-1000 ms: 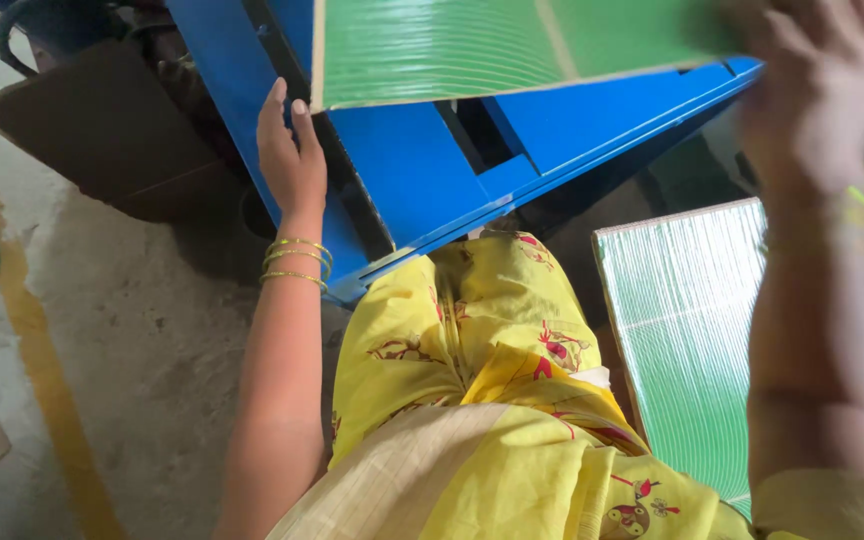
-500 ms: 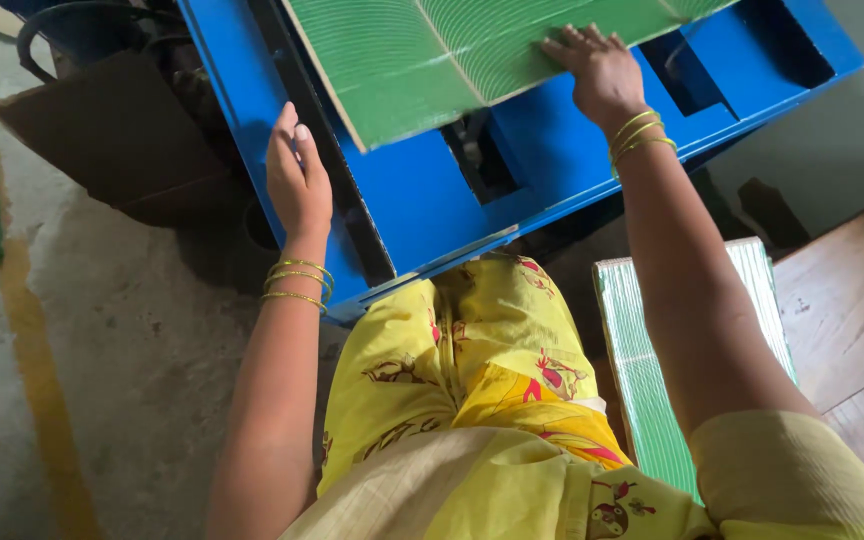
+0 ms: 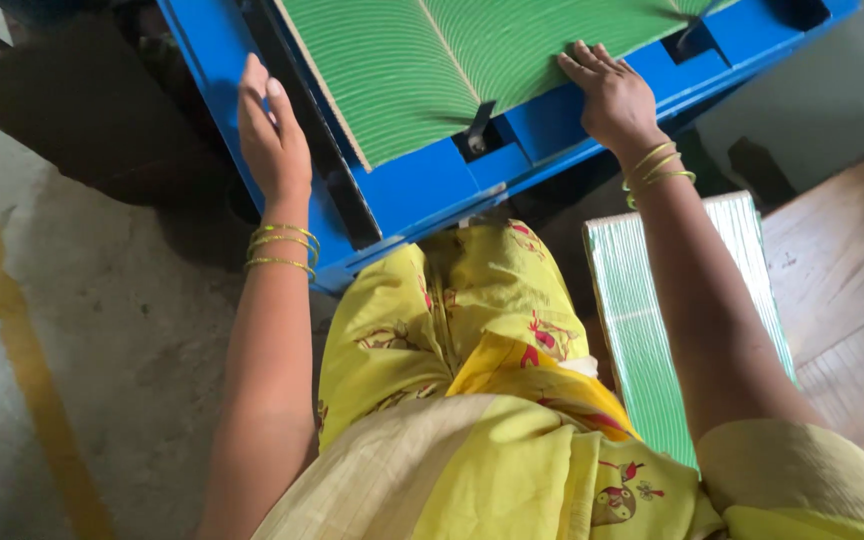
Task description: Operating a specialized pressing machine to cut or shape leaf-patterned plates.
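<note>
While the green ribbed leaf-patterned sheet lay flat on the blue metal machine bed | right hand was pressed open on its near-right edge | left hand was rested open on the bed's left rim | a stack of green ribbed sheets was seen near right.

Single head cam, on my head, pitched steeply down over my lap. Close range: my arms fill the lower frame, blue machine with green ribbed sheet along the top edge, concrete floor left. No second view.

Grey concrete floor with yellow painted stripe, wooden platform alongside.
</note>
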